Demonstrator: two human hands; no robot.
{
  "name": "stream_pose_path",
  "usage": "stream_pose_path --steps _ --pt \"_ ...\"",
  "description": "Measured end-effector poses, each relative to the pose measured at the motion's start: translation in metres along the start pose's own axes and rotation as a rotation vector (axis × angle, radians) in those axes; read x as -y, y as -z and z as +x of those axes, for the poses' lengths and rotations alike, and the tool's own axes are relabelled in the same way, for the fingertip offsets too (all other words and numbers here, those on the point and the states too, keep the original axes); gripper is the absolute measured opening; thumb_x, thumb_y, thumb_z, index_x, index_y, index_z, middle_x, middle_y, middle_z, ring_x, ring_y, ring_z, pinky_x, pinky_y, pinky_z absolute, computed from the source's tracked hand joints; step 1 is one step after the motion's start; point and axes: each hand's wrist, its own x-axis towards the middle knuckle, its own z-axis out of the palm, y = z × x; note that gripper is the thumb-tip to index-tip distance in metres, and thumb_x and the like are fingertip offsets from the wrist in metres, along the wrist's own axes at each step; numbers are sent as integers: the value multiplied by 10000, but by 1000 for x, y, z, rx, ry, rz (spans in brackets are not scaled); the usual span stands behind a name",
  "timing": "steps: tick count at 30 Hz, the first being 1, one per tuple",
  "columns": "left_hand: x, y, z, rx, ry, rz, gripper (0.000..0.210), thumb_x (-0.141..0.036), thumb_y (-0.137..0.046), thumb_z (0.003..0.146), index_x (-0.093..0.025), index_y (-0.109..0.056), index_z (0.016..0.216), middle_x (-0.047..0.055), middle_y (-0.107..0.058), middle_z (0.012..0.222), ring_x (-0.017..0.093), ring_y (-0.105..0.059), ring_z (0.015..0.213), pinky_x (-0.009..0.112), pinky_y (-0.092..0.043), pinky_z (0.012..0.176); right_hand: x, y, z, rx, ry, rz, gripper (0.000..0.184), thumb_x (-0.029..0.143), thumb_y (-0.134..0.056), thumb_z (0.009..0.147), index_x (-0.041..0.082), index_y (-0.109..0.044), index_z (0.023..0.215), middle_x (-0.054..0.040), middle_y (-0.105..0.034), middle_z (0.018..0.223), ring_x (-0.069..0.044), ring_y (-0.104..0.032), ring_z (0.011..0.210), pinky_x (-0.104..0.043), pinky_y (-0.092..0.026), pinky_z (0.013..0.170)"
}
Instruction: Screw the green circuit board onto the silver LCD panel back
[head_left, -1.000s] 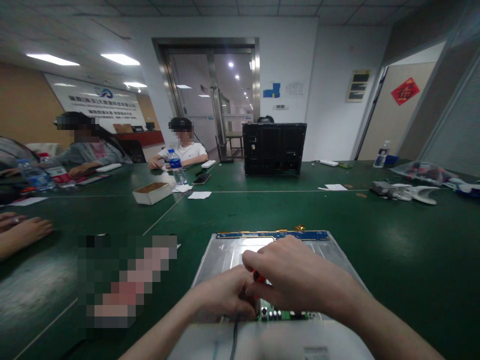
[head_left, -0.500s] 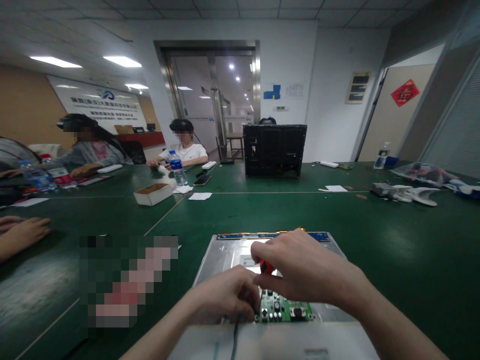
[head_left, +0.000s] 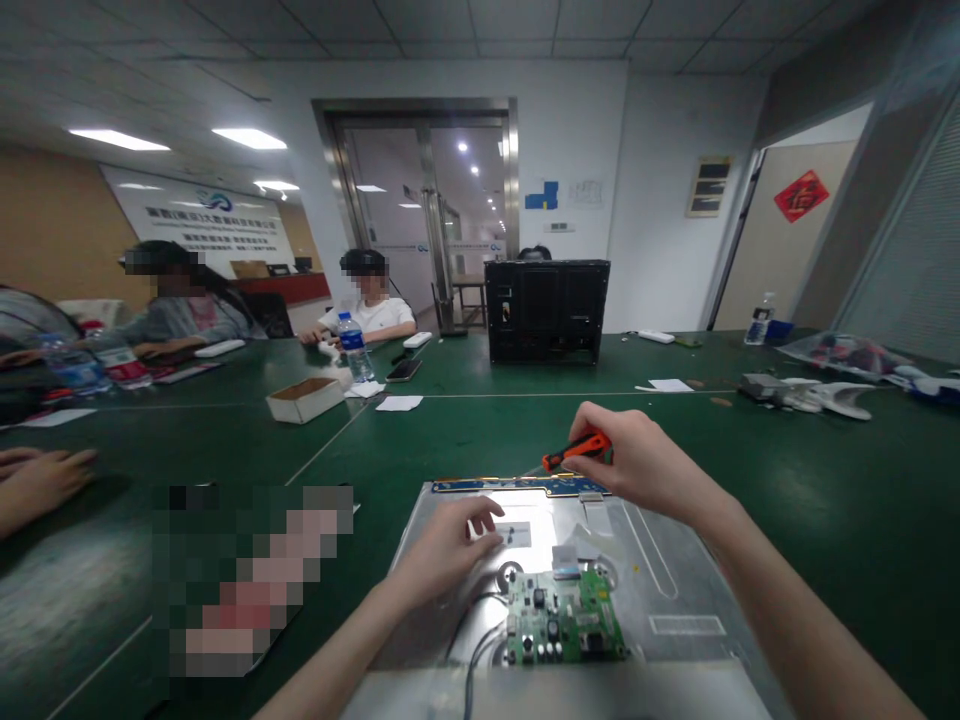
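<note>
Screwdriver (head_left: 590, 445) pinched in the right hand (head_left: 630, 458), left hand (head_left: 448, 540) seemingly empty with fingers parted over the metal-backed display panel (head_left: 652, 570), the green circuit board (head_left: 566, 622) lies on that panel, cables (head_left: 470, 672) apparently attached, though whether its screws are loosened cannot be told.

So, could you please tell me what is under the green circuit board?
The metal panel shows around the green circuit board; the part directly beneath is covered.
</note>
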Motion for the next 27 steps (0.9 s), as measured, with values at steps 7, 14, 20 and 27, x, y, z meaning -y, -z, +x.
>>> stream_pose_path --steps 7,14,20,27 --pt "-4 -13 6 54 19 119 270 -363 -614 836 -150 -639 1000 44 -655 804 220 -593 732 291 -394 645 -81 -44 -13 -90 -269 546 298 448 -717 715 201 -554 755 29 -587 675 -133 -535 559 -255 -399 516" --pt "-16 -24 24 82 10 373 78 -251 -613 815 -185 -593 852 29 -628 735 219 -567 697 279 -297 597 -118 -63 -51 -137 -443 726 516 694 -685 665 211 -516 727 64 -492 518 -115 -485 446 -245 -408 451" --pt "-16 -28 29 71 -33 369 131 -107 -543 773 -201 -543 681 44 -606 722 222 -556 699 287 -313 633 -122 -67 -55 -172 -470 795 518 679 -730 641 209 -537 742 64 -499 508 -114 -476 446 -243 -406 451" --pt "-11 -23 29 -15 -24 196 103 -157 -531 823 -187 -547 726 23 -602 736 195 -544 714 277 -339 654 -119 -67 -53 -177 -461 809 502 642 -760 627 200 -546 732 64 -503 478 -110 -466 432 -231 -385 434"
